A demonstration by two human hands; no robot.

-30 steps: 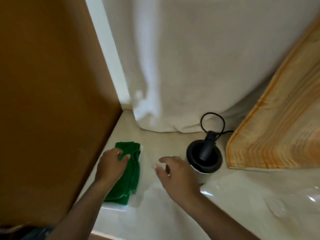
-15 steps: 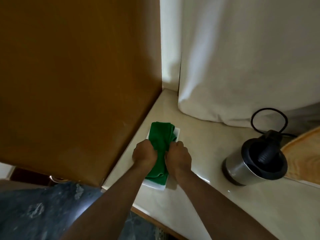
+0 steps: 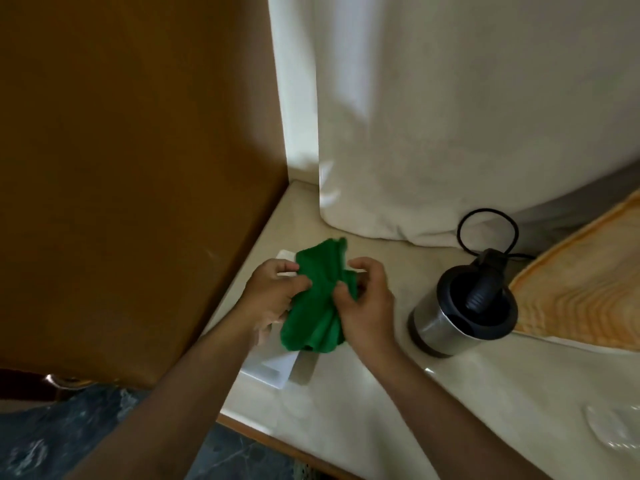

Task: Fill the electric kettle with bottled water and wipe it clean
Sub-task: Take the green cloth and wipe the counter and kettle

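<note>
Kettle [image 3: 457, 317] near counter edge [image 3: 294, 448], right of cloth [image 3: 318, 303]

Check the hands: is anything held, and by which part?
Both hands hold the green cloth. The left hand pinches its left edge, the right hand grips its bunched right side, lifting it above the white tray.

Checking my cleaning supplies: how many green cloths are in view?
1: the green cloth, bunched between the left hand and right hand above the white tray.
</note>
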